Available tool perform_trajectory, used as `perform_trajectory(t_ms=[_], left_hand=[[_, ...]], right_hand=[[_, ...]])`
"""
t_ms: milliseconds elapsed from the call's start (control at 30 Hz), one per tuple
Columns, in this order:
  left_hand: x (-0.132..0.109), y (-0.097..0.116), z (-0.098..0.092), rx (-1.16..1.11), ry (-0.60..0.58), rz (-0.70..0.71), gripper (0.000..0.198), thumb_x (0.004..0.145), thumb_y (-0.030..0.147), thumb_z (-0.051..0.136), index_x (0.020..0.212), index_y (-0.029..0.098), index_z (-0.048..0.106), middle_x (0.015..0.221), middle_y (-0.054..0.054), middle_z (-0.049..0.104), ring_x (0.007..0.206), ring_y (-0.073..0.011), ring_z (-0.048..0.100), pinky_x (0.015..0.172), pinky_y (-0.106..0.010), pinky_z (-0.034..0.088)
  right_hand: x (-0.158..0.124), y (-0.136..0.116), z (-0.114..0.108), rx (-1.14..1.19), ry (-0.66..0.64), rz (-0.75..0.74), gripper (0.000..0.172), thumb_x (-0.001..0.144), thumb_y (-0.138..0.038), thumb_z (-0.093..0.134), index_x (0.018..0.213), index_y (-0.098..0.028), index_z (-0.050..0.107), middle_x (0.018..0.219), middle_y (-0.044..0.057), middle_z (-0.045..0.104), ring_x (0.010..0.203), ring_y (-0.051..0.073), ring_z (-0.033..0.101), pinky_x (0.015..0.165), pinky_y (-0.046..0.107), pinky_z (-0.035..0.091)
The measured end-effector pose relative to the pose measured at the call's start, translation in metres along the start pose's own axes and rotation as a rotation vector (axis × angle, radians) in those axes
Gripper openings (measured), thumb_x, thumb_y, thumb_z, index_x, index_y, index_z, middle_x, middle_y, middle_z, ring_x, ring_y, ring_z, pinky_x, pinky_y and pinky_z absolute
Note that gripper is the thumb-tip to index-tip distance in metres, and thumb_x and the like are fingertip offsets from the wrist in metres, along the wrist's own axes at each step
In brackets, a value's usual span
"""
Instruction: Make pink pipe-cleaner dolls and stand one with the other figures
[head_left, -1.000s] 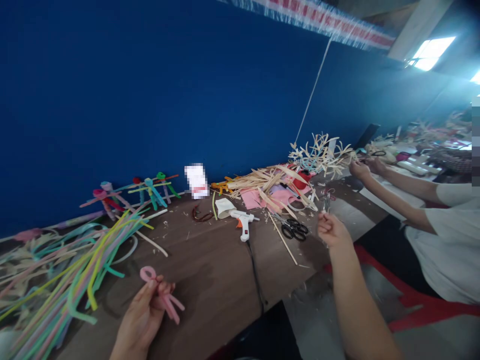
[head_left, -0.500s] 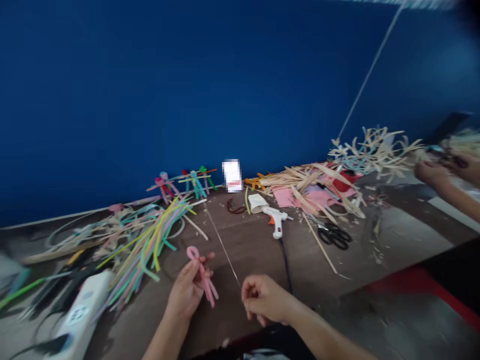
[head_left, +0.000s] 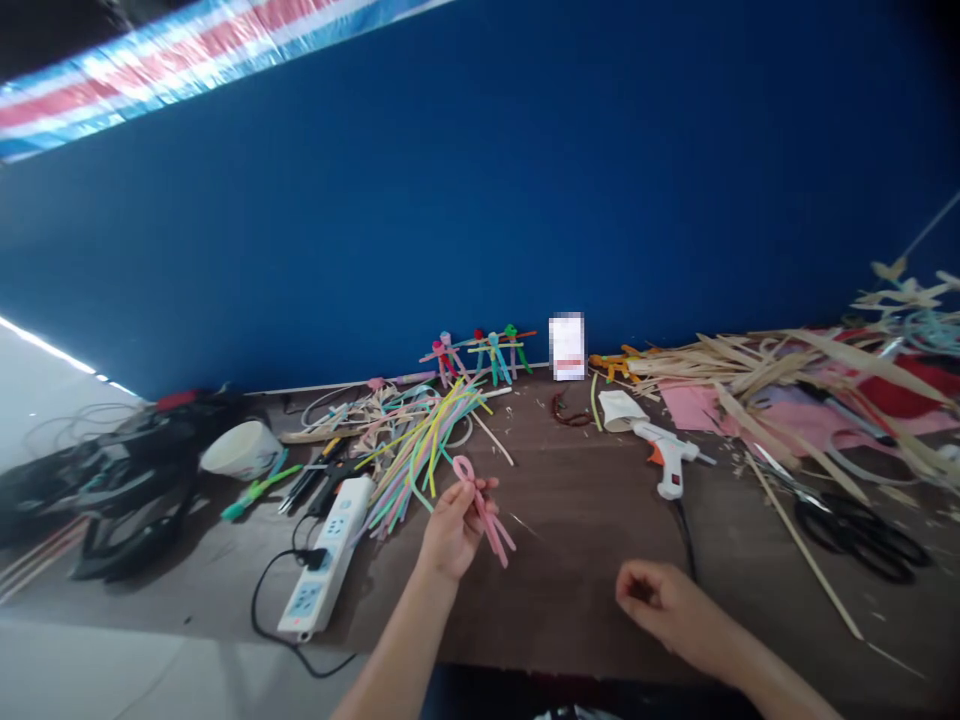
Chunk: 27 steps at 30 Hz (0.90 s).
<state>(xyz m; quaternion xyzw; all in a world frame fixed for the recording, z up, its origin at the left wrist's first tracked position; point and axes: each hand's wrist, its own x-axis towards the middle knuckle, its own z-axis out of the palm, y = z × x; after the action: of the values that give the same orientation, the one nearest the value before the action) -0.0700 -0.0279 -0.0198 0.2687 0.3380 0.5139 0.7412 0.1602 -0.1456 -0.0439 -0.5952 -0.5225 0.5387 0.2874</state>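
- Left hand (head_left: 452,532), grip closed on a pink pipe-cleaner figure (head_left: 480,512), looped end up and legs hanging, well left of the hot glue gun (head_left: 666,458)
- Right hand (head_left: 658,603), grip loosely curled, nothing visible in it, near the gun on the viewer's side
- Dark wooden surface (head_left: 570,580) under both hands and the gun
- Left of the gun, beyond the figure: a bundle of pastel strips (head_left: 424,465), a white power strip (head_left: 326,555), a white bowl (head_left: 241,450), a row of small pipe-cleaner figures (head_left: 480,355)
- Right of the gun: black-handled scissors (head_left: 855,535), a heap of pale wood strips (head_left: 772,365)
- Good handling, as a judgement: firm pinch at the loop's base, legs kept free of the pastel strips
- Against the earlier view: camera swung left, power strip now whole, bowl newly in sight, figure in the same left-hand hold, right hand empty as before
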Motion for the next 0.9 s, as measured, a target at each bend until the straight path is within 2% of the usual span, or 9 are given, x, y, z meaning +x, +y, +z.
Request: perform_trajectory(t_ms=[133, 233, 400, 467, 533, 667, 767, 833, 900], left_hand=[[-0.003, 0.007, 0.003, 0.073, -0.049, 0.018, 0.019, 0.059, 0.026, 0.069, 0.067, 0.011, 0.060, 0.075, -0.006, 0.066, 0.052, -0.0099, 0.058, 0.055, -0.023, 0.046], [-0.007, 0.010, 0.007, 0.138, -0.081, 0.017, 0.019, 0.058, 0.027, 0.070, 0.063, 0.011, 0.061, 0.068, -0.005, 0.065, 0.053, -0.0115, 0.059, 0.057, -0.024, 0.047], [-0.018, 0.010, 0.015, 0.323, -0.230, -0.038, 0.019, 0.060, 0.029, 0.069, 0.063, 0.011, 0.065, 0.069, -0.008, 0.064, 0.062, -0.0186, 0.062, 0.060, -0.029, 0.048], [-0.024, 0.008, 0.018, 0.372, -0.297, -0.054, 0.018, 0.062, 0.029, 0.067, 0.064, 0.011, 0.066, 0.069, -0.008, 0.064, 0.065, -0.0202, 0.062, 0.063, -0.031, 0.048], [-0.028, 0.007, 0.022, 0.394, -0.330, -0.043, 0.017, 0.063, 0.028, 0.066, 0.065, 0.012, 0.067, 0.069, -0.008, 0.064, 0.066, -0.0208, 0.062, 0.062, -0.032, 0.048], [-0.031, 0.010, 0.026, 0.377, -0.275, 0.079, 0.014, 0.063, 0.027, 0.066, 0.064, 0.013, 0.067, 0.067, -0.008, 0.065, 0.070, -0.0206, 0.061, 0.068, -0.033, 0.047], [-0.030, 0.011, 0.026, 0.224, -0.176, 0.159, 0.012, 0.061, 0.027, 0.068, 0.061, 0.015, 0.065, 0.066, -0.004, 0.064, 0.075, -0.0190, 0.061, 0.078, -0.035, 0.045], [-0.030, 0.007, 0.027, 0.125, -0.107, 0.150, 0.013, 0.059, 0.028, 0.069, 0.060, 0.016, 0.064, 0.066, -0.002, 0.064, 0.072, -0.0176, 0.061, 0.079, -0.036, 0.045], [-0.031, -0.001, 0.029, 0.117, -0.062, 0.111, 0.015, 0.058, 0.029, 0.070, 0.061, 0.016, 0.064, 0.070, -0.003, 0.065, 0.072, -0.0186, 0.061, 0.077, -0.037, 0.046]], right_hand=[[-0.006, 0.002, -0.020, 0.136, 0.144, -0.003, 0.017, 0.066, -0.027, 0.056, 0.056, -0.016, 0.048, 0.047, -0.007, 0.039, 0.037, 0.004, 0.031, 0.037, 0.017, 0.024], [-0.008, 0.002, -0.030, 0.382, 0.217, -0.014, 0.020, 0.067, -0.031, 0.059, 0.057, -0.016, 0.050, 0.043, -0.007, 0.038, 0.035, 0.004, 0.032, 0.038, 0.017, 0.026], [0.002, -0.005, -0.039, 0.963, 0.386, -0.114, 0.021, 0.057, -0.028, 0.069, 0.062, -0.018, 0.052, 0.060, -0.003, 0.056, 0.042, 0.007, 0.047, 0.039, 0.018, 0.036], [0.009, -0.012, -0.041, 1.115, 0.468, -0.146, 0.021, 0.055, -0.024, 0.071, 0.065, -0.019, 0.053, 0.062, -0.003, 0.059, 0.044, 0.007, 0.050, 0.040, 0.017, 0.039], [0.014, -0.022, -0.039, 1.194, 0.489, -0.165, 0.020, 0.057, -0.023, 0.070, 0.070, -0.020, 0.055, 0.065, -0.003, 0.061, 0.046, 0.008, 0.053, 0.041, 0.017, 0.041], [0.019, -0.043, -0.030, 1.206, 0.466, -0.195, 0.021, 0.061, -0.025, 0.068, 0.078, -0.021, 0.057, 0.067, -0.001, 0.064, 0.051, 0.009, 0.057, 0.042, 0.018, 0.044], [0.018, -0.055, -0.023, 1.220, 0.440, -0.245, 0.021, 0.063, -0.027, 0.067, 0.081, -0.022, 0.058, 0.069, -0.001, 0.065, 0.057, 0.011, 0.060, 0.046, 0.019, 0.045], [0.017, -0.061, -0.016, 1.247, 0.414, -0.272, 0.022, 0.064, -0.029, 0.066, 0.083, -0.022, 0.058, 0.071, 0.000, 0.065, 0.064, 0.014, 0.061, 0.050, 0.022, 0.047], [0.016, -0.065, -0.006, 1.264, 0.396, -0.290, 0.022, 0.066, -0.031, 0.065, 0.085, -0.023, 0.057, 0.073, 0.001, 0.066, 0.069, 0.016, 0.062, 0.054, 0.024, 0.048]])
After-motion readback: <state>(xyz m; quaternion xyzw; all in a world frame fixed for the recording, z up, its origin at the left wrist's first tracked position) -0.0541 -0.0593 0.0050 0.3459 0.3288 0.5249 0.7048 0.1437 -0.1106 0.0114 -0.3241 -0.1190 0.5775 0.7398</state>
